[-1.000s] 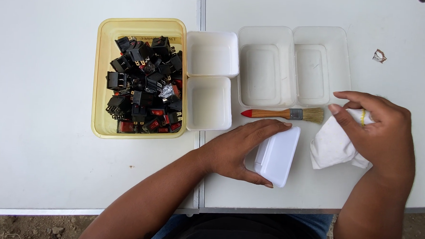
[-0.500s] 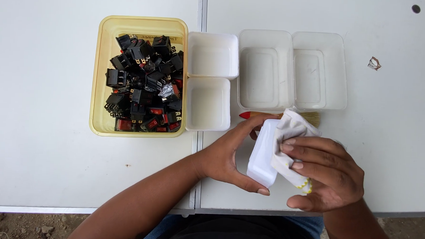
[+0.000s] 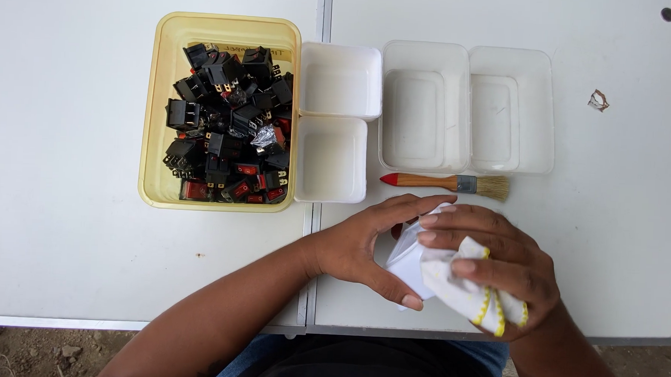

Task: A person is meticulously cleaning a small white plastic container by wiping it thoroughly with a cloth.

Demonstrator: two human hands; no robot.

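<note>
My left hand grips a small white plastic tub, tilted on its side near the table's front edge. My right hand holds a white cloth with yellow stitching and presses it against the tub; most of the tub is hidden between both hands. Just beyond the hands lies a paintbrush with a wooden handle and a red tip, bristles pointing right.
A yellow bin full of black and red rocker switches stands at left. Two small white tubs sit beside it, then two larger clear trays. A foil scrap lies far right.
My right hand brought the cloth from the right over to the tub and now rubs it. Both hands with the tub have shifted slightly toward me, uncovering the brush.
</note>
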